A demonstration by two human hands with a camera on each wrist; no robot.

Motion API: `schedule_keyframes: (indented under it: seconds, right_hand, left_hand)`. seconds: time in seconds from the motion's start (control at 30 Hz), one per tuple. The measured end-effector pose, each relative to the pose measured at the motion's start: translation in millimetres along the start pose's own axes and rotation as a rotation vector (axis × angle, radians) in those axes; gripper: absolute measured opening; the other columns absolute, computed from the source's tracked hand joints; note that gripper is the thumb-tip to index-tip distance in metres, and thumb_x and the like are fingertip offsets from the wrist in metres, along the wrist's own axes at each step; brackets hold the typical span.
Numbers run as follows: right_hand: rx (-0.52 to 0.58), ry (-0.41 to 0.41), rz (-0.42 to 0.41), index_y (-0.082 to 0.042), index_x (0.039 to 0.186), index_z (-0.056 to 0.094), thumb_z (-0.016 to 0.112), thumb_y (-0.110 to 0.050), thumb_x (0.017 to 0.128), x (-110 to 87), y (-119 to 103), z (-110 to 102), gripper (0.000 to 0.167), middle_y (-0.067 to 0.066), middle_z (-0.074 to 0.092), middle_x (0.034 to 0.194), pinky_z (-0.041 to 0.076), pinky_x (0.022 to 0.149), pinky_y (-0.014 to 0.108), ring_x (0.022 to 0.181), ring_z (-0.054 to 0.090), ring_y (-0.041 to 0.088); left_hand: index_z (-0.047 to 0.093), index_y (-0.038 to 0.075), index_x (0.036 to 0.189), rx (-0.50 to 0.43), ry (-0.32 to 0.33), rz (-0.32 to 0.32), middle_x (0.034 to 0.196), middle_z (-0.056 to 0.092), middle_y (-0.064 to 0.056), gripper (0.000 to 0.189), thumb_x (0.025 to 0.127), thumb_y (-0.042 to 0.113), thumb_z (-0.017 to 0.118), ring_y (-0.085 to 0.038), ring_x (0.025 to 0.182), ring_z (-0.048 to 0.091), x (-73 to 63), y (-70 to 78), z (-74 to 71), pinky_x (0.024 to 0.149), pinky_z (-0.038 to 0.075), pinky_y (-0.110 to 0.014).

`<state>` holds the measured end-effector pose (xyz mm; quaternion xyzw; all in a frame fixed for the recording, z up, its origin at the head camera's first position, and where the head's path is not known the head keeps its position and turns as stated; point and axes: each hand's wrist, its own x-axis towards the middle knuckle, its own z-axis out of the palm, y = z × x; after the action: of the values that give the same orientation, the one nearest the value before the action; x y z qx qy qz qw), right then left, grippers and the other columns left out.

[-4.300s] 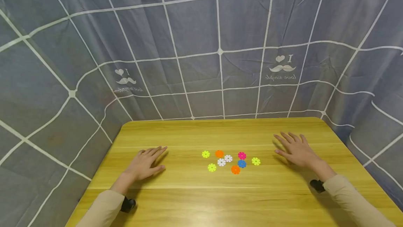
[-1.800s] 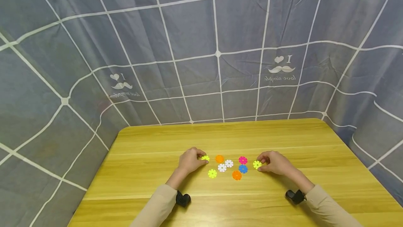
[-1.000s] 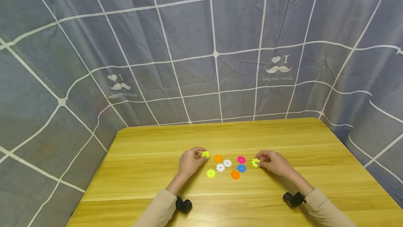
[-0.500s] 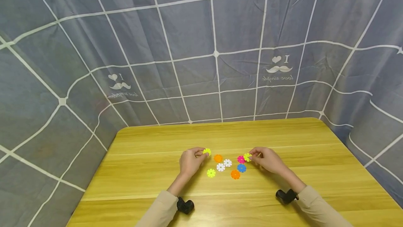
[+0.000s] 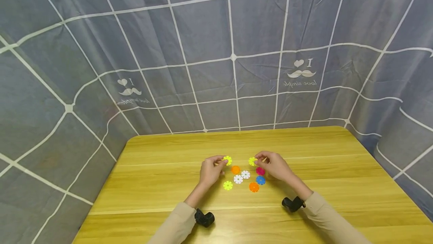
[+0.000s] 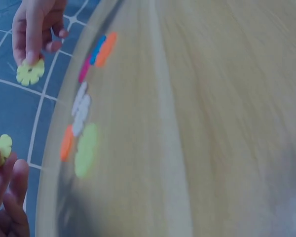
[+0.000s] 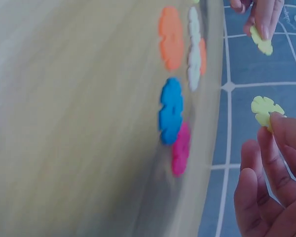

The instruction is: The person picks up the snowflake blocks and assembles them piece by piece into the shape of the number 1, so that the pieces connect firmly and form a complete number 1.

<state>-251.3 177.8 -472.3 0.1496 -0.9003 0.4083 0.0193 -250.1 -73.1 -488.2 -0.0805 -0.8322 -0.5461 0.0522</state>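
Note:
My left hand (image 5: 210, 171) pinches a yellow interlocking disc (image 5: 227, 160) with notched edges between thumb and fingers. Across from it, my right hand (image 5: 275, 167) pinches another yellow interlocking disc (image 5: 252, 161). Both discs are above the table, apart from each other with a small gap. In the right wrist view the right hand's disc (image 7: 265, 109) stands tilted at the thumb tip. Below the hands lie a pink disc (image 5: 260, 171), a blue disc (image 5: 260, 180), two white discs (image 5: 238, 179), two orange discs (image 5: 254, 187) and one more yellow disc (image 5: 228, 185).
The wooden table (image 5: 162, 184) reaches back to a grey-blue curtain (image 5: 209, 82) with white grid lines, which also hangs at both sides. A black wrist camera (image 5: 204, 218) sits on the left wrist, another wrist camera (image 5: 293, 203) on the right.
Both hands came in from the sides and took hold of the two outer yellow discs. They lifted them and brought them closer together, the right one passing over the pink disc.

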Motion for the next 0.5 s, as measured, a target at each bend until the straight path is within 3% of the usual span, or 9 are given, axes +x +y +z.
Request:
schedule_keyframes:
  seconds: [0.27, 0.5]
  right_hand:
    - [0.039, 0.023, -0.034, -0.007, 0.104, 0.07, 0.064, -0.02, 0.092, 8.4, -12, 13, 0.018, 0.004, 0.07, 0.092, 0.047, 0.062, 0.021, 0.072, 0.059, 0.014]
    - [0.103, 0.032, -0.041, -0.008, 0.104, 0.07, 0.063, -0.022, 0.094, 10.8, -17, 20, 0.018, 0.005, 0.069, 0.091, 0.047, 0.057, 0.021, 0.071, 0.062, 0.022]
  left_hand:
    - [0.066, -0.002, 0.116, -0.153, -0.076, -0.095, 0.091, 0.07, -0.016, 0.029, 0.093, 0.015, 0.063, -0.034, 0.06, 0.066, 2.3, 4.6, 5.2, 0.037, 0.032, -0.014]
    - [0.065, -0.004, 0.117, -0.23, -0.097, -0.133, 0.091, 0.069, -0.018, 0.031, 0.092, 0.014, 0.063, -0.016, 0.052, 0.059, 1.8, 7.5, 9.4, 0.041, 0.035, -0.015]
